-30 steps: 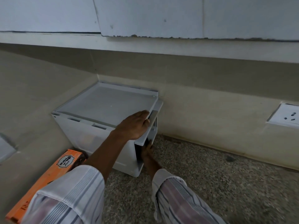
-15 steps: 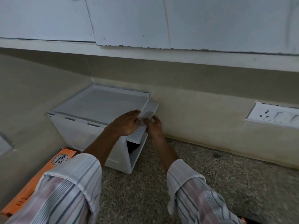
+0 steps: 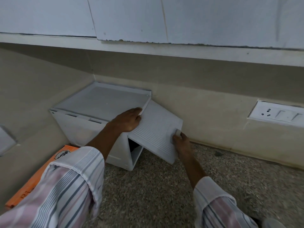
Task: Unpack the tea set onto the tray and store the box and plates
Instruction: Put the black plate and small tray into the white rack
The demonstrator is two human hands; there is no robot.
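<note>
A white plastic cabinet [image 3: 102, 102] stands in the corner of a speckled stone counter. Its ribbed door [image 3: 158, 129] on the right side is tilted outward, with a dark opening [image 3: 134, 145] showing beneath it. My left hand [image 3: 127, 120] lies on the cabinet's top right corner, fingers on the door's upper edge. My right hand [image 3: 182, 142] pinches the small handle [image 3: 178, 131] at the door's outer edge. An orange cardboard box [image 3: 37, 175] lies to the left, partly hidden by my left sleeve. What is inside the cabinet is hidden.
The cabinet sits against beige walls at the back and left. A white wall socket with switches [image 3: 278, 115] is at the right. White overhead cupboards [image 3: 197, 18] hang above. The speckled counter [image 3: 156, 195] stretches in front and to the right.
My right hand came out of the cabinet's opening and took the door's handle. The door has swung from raised at the top edge to tilted outward over the opening.
</note>
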